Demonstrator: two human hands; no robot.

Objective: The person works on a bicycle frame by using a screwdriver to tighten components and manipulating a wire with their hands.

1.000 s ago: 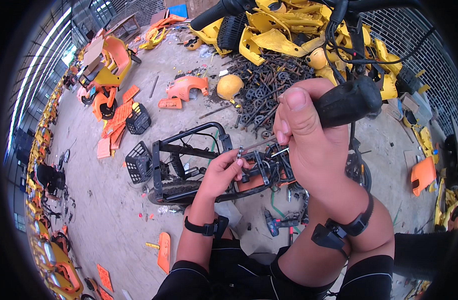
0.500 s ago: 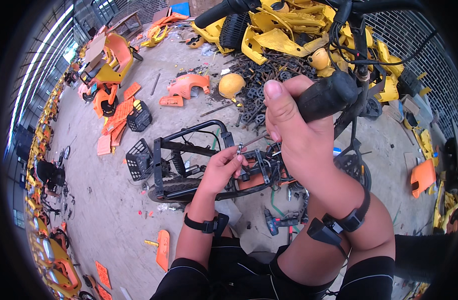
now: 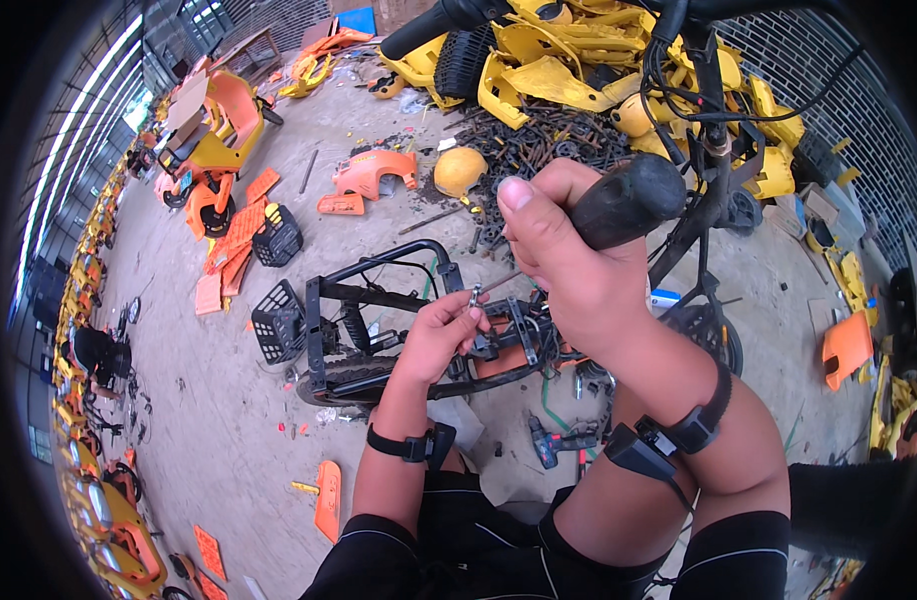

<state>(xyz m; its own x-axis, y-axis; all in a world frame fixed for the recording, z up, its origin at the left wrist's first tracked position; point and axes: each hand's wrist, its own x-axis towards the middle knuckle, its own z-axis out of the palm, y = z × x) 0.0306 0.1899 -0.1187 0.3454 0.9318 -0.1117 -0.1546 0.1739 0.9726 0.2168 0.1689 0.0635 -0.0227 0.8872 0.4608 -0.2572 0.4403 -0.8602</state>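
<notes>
My right hand (image 3: pixel 589 265), raised in front of me, is wrapped around the fat black handle of a screwdriver (image 3: pixel 629 203). Its thin shaft (image 3: pixel 502 281) slants down to the left, toward my other hand. There my left hand (image 3: pixel 442 338) pinches a small shiny metal piece (image 3: pixel 475 296) between thumb and fingers, close to the shaft's end. Whether the tip touches that piece, I cannot tell. Just below both hands lies a black bike frame (image 3: pixel 317 340) with a rear wheel, a spring and loose cables; my left fingers hide part of it.
A cordless drill (image 3: pixel 549 442) lies on the floor near my knees. Black handlebars (image 3: pixel 719 95) stand at the upper right. Beyond are yellow panels (image 3: pixel 569 85), a heap of dark metal parts and black baskets (image 3: pixel 280 322). Someone in dark clothes (image 3: pixel 99 352) is far left.
My right hand has shifted left and slightly down with the screwdriver. The left hand keeps its pinch and has moved only a little left.
</notes>
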